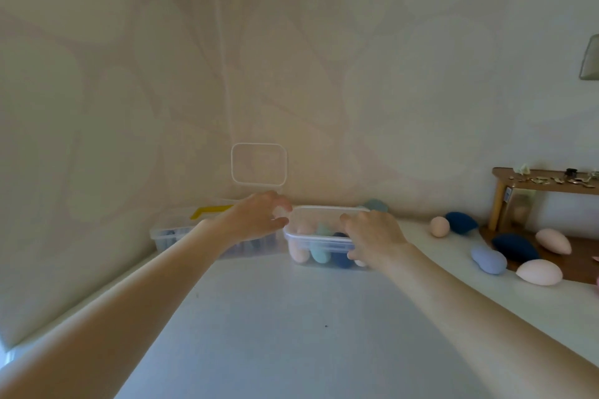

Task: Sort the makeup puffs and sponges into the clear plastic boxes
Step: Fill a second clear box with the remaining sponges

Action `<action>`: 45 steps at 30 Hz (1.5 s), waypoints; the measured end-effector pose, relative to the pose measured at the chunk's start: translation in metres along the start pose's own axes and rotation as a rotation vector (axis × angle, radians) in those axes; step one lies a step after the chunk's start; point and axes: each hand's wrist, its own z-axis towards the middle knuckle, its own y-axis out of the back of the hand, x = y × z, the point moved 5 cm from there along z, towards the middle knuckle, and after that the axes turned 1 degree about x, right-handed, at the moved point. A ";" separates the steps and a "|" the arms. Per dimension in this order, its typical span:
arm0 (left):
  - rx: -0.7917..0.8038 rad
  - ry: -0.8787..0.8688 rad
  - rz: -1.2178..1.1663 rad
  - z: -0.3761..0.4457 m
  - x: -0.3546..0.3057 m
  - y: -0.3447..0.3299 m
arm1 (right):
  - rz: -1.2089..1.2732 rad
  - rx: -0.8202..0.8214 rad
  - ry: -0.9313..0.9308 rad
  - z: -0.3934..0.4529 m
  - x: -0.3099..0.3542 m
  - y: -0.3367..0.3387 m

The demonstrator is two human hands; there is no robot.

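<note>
My right hand (372, 238) grips the near rim of the clear box (319, 238) of sponges; left hand (259, 217) hovers released beside it. White table (275, 334), loose sponges (486, 261) right, pale patterned walls (97, 91).

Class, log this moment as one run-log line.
right hand: on clear box front | left hand: open, at its left rim | sponges: several loose

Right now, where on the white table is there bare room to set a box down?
The near table between both forearms is bare. Crowded: the back edge with the two clear boxes and the right side's loose sponges.
</note>
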 end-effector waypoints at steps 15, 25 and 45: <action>0.184 -0.062 0.093 0.002 0.025 -0.013 | 0.058 0.071 -0.127 0.068 -0.001 -0.015; 0.200 0.242 0.105 0.072 0.085 -0.006 | 0.322 0.004 0.107 0.121 0.041 -0.008; -0.113 0.331 0.244 0.082 0.095 0.041 | 0.814 -0.152 0.111 0.173 0.070 0.012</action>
